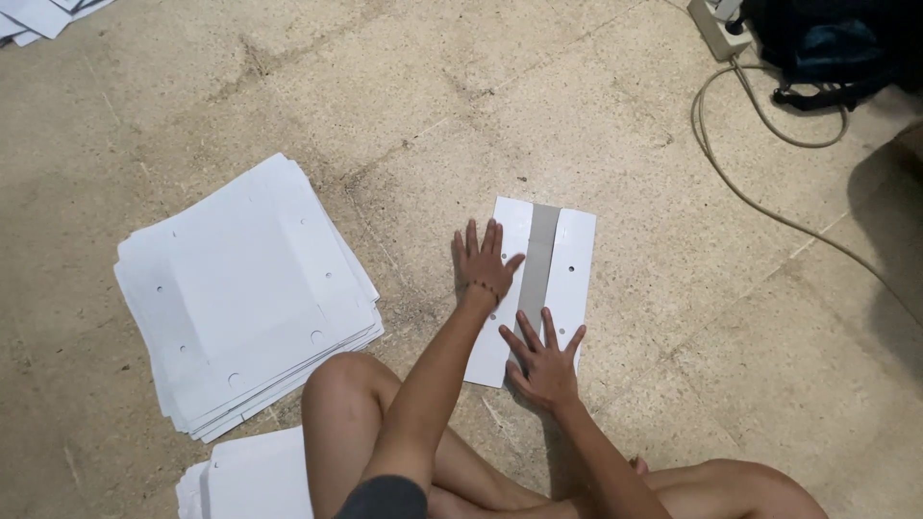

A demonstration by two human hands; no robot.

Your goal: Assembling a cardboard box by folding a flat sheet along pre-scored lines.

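On the stone floor (577,115), a folded white card (567,279) shows a grey middle strip.

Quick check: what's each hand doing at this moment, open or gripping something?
Left hand: open, fingers spread, palm flat on the left flap of the folded white card.
Right hand: open, fingers spread, pressing flat on the card's near end; nothing gripped.

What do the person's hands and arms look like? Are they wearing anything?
Both arms are bare, with no long sleeves and no gloves. The left hand has a thin dark beaded bracelet around its wrist. The right hand wears nothing that shows: no ring, watch or band. A bit of dark grey sleeve shows at the top of the left arm.
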